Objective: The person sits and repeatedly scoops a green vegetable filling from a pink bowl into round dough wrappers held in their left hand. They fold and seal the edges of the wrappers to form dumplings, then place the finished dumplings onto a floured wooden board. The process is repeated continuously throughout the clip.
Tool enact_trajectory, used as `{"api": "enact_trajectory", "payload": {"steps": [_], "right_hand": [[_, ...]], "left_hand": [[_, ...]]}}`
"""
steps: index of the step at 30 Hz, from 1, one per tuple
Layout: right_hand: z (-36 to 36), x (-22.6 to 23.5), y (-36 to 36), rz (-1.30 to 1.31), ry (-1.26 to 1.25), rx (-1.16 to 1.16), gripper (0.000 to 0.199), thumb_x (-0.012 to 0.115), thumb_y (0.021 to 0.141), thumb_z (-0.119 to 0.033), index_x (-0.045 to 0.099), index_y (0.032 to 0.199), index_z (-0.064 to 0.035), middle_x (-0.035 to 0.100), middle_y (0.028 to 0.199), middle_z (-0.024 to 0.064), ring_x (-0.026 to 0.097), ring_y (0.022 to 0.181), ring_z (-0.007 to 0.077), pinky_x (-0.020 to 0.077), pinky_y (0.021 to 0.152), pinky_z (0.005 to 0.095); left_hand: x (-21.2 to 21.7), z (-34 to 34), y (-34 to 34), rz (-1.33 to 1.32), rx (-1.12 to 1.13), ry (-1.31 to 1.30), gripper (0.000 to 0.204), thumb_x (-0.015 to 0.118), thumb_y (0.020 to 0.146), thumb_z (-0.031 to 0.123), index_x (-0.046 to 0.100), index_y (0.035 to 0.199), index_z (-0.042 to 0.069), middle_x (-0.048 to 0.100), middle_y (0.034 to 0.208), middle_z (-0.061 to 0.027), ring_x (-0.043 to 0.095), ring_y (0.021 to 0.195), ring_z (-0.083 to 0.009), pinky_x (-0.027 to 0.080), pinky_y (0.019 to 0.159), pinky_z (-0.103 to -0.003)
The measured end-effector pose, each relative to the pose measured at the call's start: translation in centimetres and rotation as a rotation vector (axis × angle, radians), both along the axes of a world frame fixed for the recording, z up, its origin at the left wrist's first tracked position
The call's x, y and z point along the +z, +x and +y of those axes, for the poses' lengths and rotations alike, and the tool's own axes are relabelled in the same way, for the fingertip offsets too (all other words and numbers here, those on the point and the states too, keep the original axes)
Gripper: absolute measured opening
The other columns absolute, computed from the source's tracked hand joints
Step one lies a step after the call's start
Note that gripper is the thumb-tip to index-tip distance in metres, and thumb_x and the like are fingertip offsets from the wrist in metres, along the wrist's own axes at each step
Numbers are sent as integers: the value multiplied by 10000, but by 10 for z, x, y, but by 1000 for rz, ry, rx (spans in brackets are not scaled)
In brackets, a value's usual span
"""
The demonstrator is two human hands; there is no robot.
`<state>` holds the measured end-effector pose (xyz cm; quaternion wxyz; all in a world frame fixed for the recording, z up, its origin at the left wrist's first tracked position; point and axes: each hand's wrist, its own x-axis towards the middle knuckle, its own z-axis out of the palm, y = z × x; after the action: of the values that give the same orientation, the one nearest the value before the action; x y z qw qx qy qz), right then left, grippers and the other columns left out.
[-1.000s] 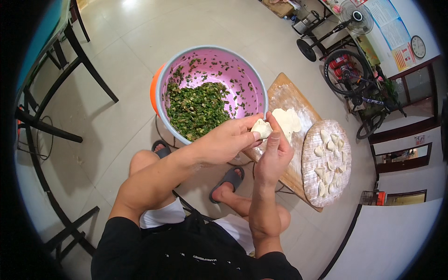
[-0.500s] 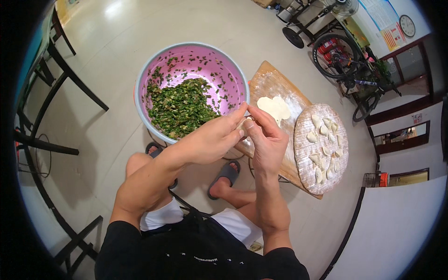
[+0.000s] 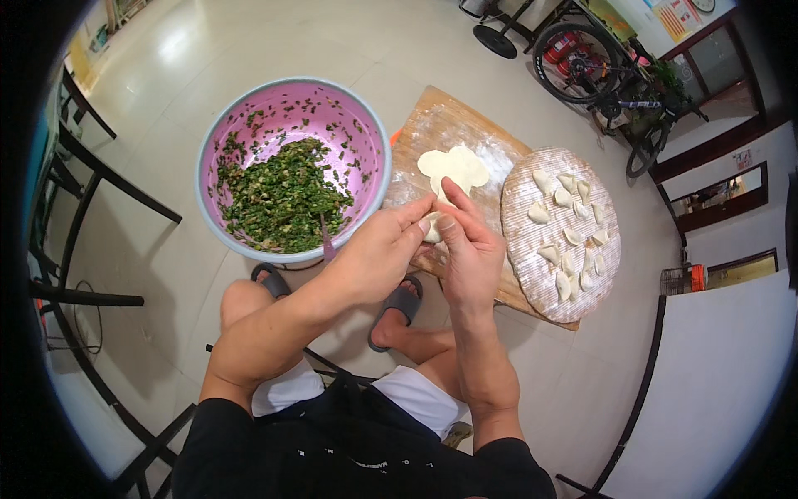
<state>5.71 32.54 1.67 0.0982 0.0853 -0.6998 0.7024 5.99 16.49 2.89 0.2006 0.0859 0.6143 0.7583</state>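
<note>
Between the fingers of both hands is a small pale dumpling (image 3: 433,229), mostly covered by them. My left hand (image 3: 378,254) grips it from the left. My right hand (image 3: 472,254) pinches it from the right, with the thumb against the dough and one finger raised. Just beyond the hands, round dough wrappers (image 3: 455,166) overlap on a floured wooden board (image 3: 431,108). To the left stands a pink basin (image 3: 204,158) holding chopped green filling (image 3: 274,195), with a utensil handle (image 3: 327,239) leaning out at its near right side.
Right of the wrappers, a round ridged tray (image 3: 519,241) dusted with flour overlaps the board and bears several finished dumplings (image 3: 563,287). Dark chair legs (image 3: 116,179) stand at the left. A bicycle (image 3: 590,66) is at the far right. My slippered feet (image 3: 399,303) are below the hands.
The basin, board and tray have shifted left in the picture as the view moved. More of the dumpling shows between my fingers, and the utensil handle in the basin has come into sight.
</note>
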Motion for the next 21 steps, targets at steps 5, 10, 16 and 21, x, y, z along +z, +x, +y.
{"api": "enact_trajectory", "payload": {"steps": [5, 10, 16, 21], "right_hand": [[15, -13, 3, -328, -623, 170, 554, 465, 1092, -262, 325, 1548, 21, 565, 1393, 149, 602, 1200, 224, 496, 1025, 334], [40, -35, 1, -424, -791, 187, 447, 445, 1098, -210, 419, 1481, 18, 632, 1256, 106, 649, 1068, 190, 561, 934, 336], [55, -47, -4, -243, -1185, 609, 414, 398, 1100, -182, 414, 1482, -24, 577, 1365, 138, 627, 1185, 222, 545, 1011, 353], [37, -32, 5, -421, -1026, 117, 395, 515, 1066, -157, 481, 1431, -11, 643, 1242, 86, 629, 1124, 184, 527, 1010, 344]], "left_hand": [[-3, 29, -8, 246, 109, -169, 475, 416, 1059, 54, 365, 1522, -42, 530, 1465, -200, 551, 1299, -256, 459, 1059, -350], [-10, 59, -14, 730, 157, -553, 617, 508, 1014, 88, 259, 1570, -10, 430, 1536, -246, 348, 1471, -394, 294, 1196, -414], [-25, 69, -22, 760, 161, -355, 558, 508, 1027, 148, 348, 1540, -3, 413, 1560, -217, 419, 1436, -362, 376, 1149, -393], [-28, 69, -26, 738, 168, -479, 445, 488, 1039, 139, 477, 1467, 16, 438, 1551, -184, 488, 1383, -348, 433, 1106, -392]]}}
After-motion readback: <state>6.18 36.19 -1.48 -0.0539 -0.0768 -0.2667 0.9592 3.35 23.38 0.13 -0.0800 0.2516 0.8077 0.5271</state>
